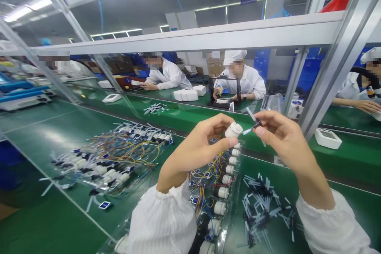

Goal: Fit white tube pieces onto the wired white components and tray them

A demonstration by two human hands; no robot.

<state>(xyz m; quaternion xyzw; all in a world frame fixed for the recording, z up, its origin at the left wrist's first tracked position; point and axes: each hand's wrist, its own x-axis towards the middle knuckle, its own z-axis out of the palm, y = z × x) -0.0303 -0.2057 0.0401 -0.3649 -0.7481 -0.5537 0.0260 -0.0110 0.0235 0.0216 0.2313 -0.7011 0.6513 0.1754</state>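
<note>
My left hand (205,139) pinches a white cylindrical part (233,130) between thumb and fingers, raised over the green bench. Just to its right, my right hand (279,133) grips a small black piece with pale strips (256,122) sticking out of it. The two held items are close but apart. Below my left hand lies a row of white cylinders (223,192) with coloured wires and small square boards, on clear plastic. Beneath my right hand is a loose pile of black pieces with pale strips (262,210).
More wired white parts (107,170) cover the bench to the left. A metal shelf rail (190,39) crosses above, with a slanted post (336,51) at right. Behind the green ledge, several people in white work; a white device (328,139) sits at right.
</note>
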